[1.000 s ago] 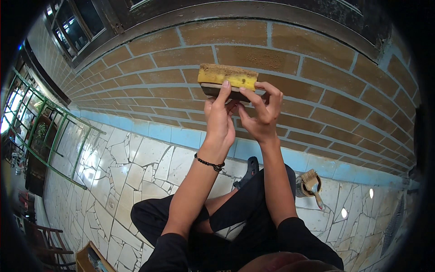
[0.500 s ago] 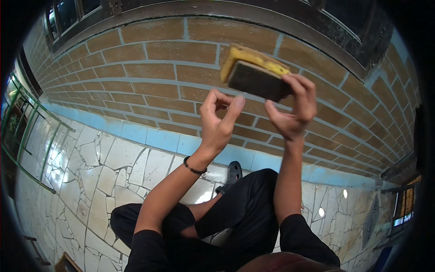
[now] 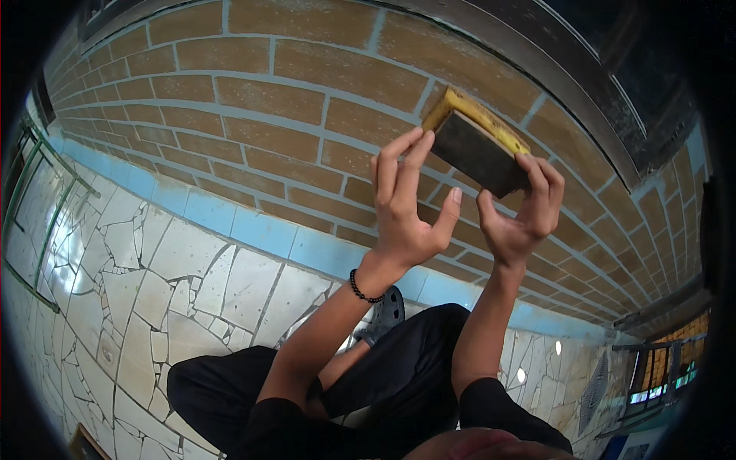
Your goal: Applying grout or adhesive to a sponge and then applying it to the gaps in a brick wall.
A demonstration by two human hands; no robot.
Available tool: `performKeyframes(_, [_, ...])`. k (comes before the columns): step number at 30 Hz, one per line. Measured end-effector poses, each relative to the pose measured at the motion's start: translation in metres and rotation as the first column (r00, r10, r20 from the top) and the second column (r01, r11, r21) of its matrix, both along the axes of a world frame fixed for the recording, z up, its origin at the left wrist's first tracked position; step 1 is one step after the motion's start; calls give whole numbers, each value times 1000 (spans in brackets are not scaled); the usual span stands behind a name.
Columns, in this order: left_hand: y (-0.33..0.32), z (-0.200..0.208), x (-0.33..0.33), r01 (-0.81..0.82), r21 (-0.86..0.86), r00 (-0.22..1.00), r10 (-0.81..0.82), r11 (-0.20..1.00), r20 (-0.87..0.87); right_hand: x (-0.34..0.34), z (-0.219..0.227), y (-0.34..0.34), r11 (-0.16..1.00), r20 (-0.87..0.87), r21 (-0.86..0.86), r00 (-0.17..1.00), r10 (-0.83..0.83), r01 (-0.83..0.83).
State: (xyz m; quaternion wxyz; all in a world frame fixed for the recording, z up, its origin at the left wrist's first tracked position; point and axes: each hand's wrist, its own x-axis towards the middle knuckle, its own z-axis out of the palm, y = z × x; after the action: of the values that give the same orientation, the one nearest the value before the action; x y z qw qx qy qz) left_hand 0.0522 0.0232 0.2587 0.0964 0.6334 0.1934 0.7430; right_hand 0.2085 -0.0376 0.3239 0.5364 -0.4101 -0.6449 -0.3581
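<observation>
In my right hand [image 3: 525,207] is a yellow block with a dark, flat face [image 3: 479,153], held up in front of the brick wall. My fingers and thumb pinch its lower right end. The block slants down to the right, and its yellow edge is stained with dark spots. My left hand [image 3: 410,195], with a black beaded bracelet [image 3: 364,287] on the wrist, is open. Its fingertips reach the block's left end, seeming to touch it, while the thumb stands apart below. What exactly the block is, I cannot tell.
A brown brick wall [image 3: 261,115] with grey joints rises before me, with a light blue band [image 3: 253,230] at its foot. Dark wooden frames [image 3: 567,84] sit above. My bent legs [image 3: 391,368] rest over the pale broken-tile floor [image 3: 161,291]. A green metal rail [image 3: 38,165] stands left.
My left hand has opened from a curled pose and moved right and up to the block's left end. The block, still in my right hand, appears further right and more slanted as the view shifted.
</observation>
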Motion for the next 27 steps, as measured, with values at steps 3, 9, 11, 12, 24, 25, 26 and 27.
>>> performKeyframes(3, [0,-7,-1,26,-64,1000,-26,998,1,3,-10,5,999,-7,-26,1000,-19,19])
performKeyframes(9, [14,-11,3,70,-48,997,-69,996,26,5,-8,15,1000,-10,-30,1000,3,-3])
performKeyframes(11, [18,-11,2,81,-47,996,-79,996,35,4,-7,19,999,0,-36,1000,2,-2])
performKeyframes(12, [19,-11,0,77,-45,997,-76,996,26,2,-7,20,999,-3,-35,1000,6,-6])
performKeyframes(24, [23,-10,0,145,-63,988,-148,987,-48,4,-8,26,997,-11,-33,997,-73,73])
performKeyframes(25, [23,-11,0,152,-60,987,-155,987,-50,4,-8,27,997,-21,-31,997,-72,71])
performKeyframes(26, [23,-11,0,152,-59,987,-155,987,-52,4,-8,27,997,-22,-30,997,-72,71])
performKeyframes(27, [23,-12,1,149,-58,987,-152,987,-49,3,-8,27,997,-18,-29,997,-78,77])
